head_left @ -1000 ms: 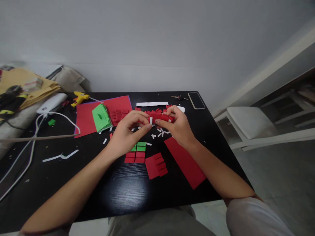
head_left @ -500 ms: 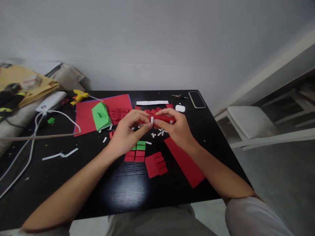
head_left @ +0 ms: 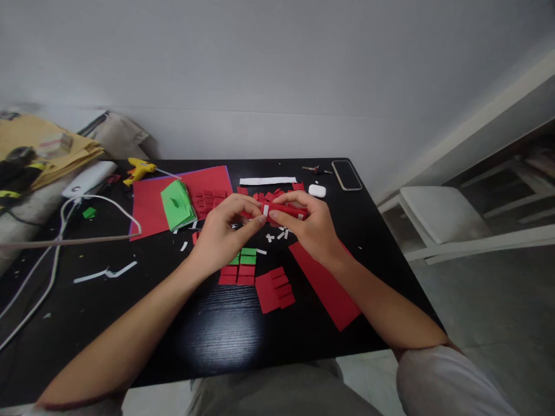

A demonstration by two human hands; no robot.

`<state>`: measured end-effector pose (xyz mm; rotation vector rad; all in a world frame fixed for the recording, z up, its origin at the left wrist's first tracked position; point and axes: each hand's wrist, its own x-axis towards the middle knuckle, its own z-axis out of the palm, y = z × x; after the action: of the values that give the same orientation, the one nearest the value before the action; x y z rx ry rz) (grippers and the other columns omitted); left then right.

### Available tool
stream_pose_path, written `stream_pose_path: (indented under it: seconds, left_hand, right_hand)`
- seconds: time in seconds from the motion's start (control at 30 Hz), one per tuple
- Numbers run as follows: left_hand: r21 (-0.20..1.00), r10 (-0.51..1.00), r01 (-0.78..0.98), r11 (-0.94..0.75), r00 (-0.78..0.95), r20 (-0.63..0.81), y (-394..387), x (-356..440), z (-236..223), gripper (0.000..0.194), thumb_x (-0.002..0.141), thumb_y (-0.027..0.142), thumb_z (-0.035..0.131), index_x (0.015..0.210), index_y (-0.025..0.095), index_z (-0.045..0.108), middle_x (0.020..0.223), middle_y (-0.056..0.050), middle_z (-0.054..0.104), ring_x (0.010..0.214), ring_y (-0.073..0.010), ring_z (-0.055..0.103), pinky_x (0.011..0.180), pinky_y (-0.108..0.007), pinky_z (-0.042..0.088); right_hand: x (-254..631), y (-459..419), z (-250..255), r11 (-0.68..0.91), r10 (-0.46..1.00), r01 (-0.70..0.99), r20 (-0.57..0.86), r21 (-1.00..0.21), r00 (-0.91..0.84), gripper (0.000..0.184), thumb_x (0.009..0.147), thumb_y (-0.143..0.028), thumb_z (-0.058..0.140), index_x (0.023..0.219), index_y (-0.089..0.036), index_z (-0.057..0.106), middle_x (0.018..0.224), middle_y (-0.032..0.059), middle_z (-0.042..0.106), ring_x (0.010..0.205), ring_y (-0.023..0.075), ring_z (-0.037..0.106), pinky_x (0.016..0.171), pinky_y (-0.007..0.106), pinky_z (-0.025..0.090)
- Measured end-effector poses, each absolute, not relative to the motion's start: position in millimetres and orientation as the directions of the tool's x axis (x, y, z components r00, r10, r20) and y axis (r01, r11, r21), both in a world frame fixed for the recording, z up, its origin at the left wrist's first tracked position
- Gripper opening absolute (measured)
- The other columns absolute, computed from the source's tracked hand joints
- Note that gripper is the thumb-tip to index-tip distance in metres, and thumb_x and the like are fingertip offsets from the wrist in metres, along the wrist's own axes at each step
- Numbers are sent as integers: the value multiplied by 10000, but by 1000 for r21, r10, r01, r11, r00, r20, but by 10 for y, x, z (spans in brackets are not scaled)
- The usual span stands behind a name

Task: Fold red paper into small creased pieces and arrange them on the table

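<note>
Between my two hands is a red folded paper strip (head_left: 284,210), lifted over the table. A small white strip (head_left: 266,210) crosses its left part, and another white piece shows near its right end. My left hand (head_left: 228,228) pinches the left end, thumb tip at the white strip. My right hand (head_left: 314,228) grips the right part, thumb in front and fingers behind. Below lie red and green folded paper pieces (head_left: 238,268), a red piece with folded flaps (head_left: 274,290) and a long red sheet (head_left: 327,289). More red pieces (head_left: 273,196) are partly hidden behind my hands.
On the black table (head_left: 173,329) are a green paper stack (head_left: 177,205) on a red sheet (head_left: 145,211), a yellow glue gun (head_left: 139,170), a white cable (head_left: 125,214), white scraps (head_left: 281,234), a white case (head_left: 317,190), keys (head_left: 316,170) and a phone (head_left: 346,175). A white chair (head_left: 437,214) stands right.
My right hand's fingers have lowered and settled behind the red folded paper, uncovering the white case. In the last half second the hands have barely moved.
</note>
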<state>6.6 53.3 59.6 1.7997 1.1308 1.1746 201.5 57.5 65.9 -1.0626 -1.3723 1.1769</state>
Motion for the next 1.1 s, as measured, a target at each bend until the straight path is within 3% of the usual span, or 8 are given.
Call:
stream_pose_path:
  seconds: [0.27, 0.9, 0.97, 1.1]
  left_hand:
    - [888, 932, 296, -353, 197, 304, 562, 52, 565, 161, 911, 352, 747, 835, 215, 708, 1057, -73, 715, 1023, -221, 673, 820, -361, 539]
    - [894, 942, 306, -327, 178, 283, 561, 66, 615, 255, 920, 425, 749, 790, 211, 704, 1005, -56, 736, 927, -196, 664, 781, -341, 503]
    - [911, 951, 285, -297, 169, 257, 550, 72, 636, 288, 905, 449, 764, 768, 206, 692, 945, -47, 741, 848, -180, 655, 728, -322, 490]
    - [934, 971, 299, -197, 190, 144, 529, 66, 679, 482, 911, 552, 731, 600, 197, 631, 598, 0, 620, 552, -123, 509, 522, -273, 360]
  right_hand:
    - [1991, 565, 641, 198, 976, 50, 192, -979, -103, 172, 792, -293, 850, 906, -239, 733, 899, 15, 813, 862, 213, 778, 825, 389, 632]
    - [1985, 520, 664, 224, 968, 16, 221, -974, -121, 178, 807, -327, 877, 901, -246, 750, 910, 20, 824, 881, 221, 793, 849, 402, 648]
    - [1989, 511, 680, 210, 969, 4, 207, -978, -132, 179, 808, -338, 876, 903, -249, 752, 905, 16, 820, 877, 221, 791, 857, 408, 650]
    - [2000, 497, 708, 177, 976, -29, 180, -984, -125, 197, 792, -357, 884, 894, -251, 753, 883, 7, 811, 864, 216, 785, 857, 412, 655]
